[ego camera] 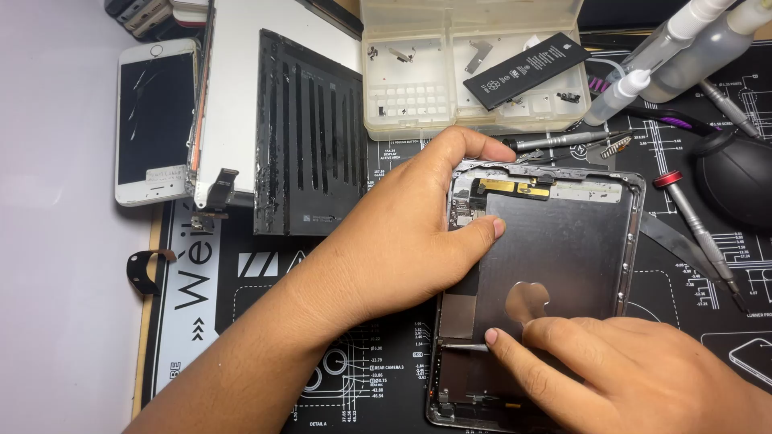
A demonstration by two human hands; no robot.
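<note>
An opened tablet rear housing (563,241), dark grey inside with a metal rim, lies on the black repair mat (265,321). My left hand (402,233) grips the housing's upper left corner, fingers curled over the top edge and thumb lying inside. My right hand (643,370) rests on the lower right part of the housing. It holds a thin metal tool (465,347) whose tip points left near the housing's lower left edge.
A black battery panel (310,137) and a white tablet screen assembly (233,88) lie at the upper left. A cracked white phone (155,120) sits beside them. A clear parts box (466,64) carries a phone battery (527,71). Bottles (683,48), screwdrivers (700,233) and an air blower (736,177) stand on the right.
</note>
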